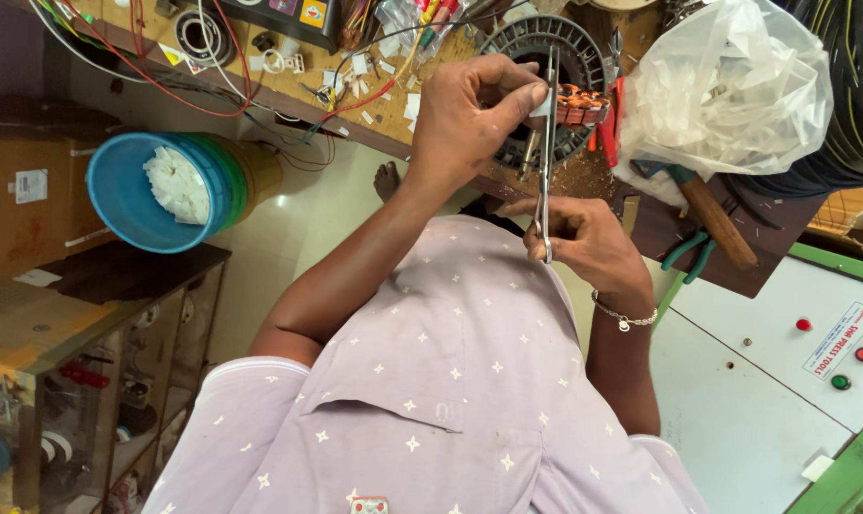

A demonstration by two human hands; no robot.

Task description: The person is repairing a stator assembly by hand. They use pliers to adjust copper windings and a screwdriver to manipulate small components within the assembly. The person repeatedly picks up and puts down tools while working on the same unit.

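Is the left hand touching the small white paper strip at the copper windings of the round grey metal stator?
Touching. The head view shows the left hand pinching the white paper strip between thumb and finger beside the copper windings.

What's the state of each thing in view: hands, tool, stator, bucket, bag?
left hand: closed, pinching a white slip at the copper windings
right hand: closed on the scissors' handles
scissors: upright, blades nearly shut, tip at the windings
stator: lying on the bench, copper windings exposed
blue bucket: lying on its side, white pieces inside
plastic bag: crumpled, on the bench
pliers: lying unused
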